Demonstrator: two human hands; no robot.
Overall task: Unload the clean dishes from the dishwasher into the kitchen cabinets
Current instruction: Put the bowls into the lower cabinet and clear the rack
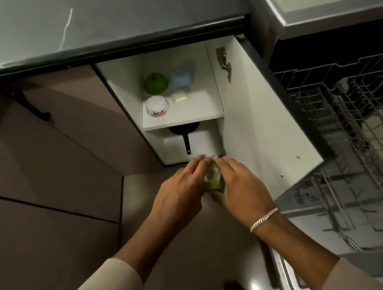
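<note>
Holding green cup clasped between left hand and right hand, fingers of both curled round it, low before open cabinet. Mid-transfer, likely. Next: reaching in, setting on shelf beside white bowl.

Small green-and-white container, tilted, held low before the open cabinet
</note>
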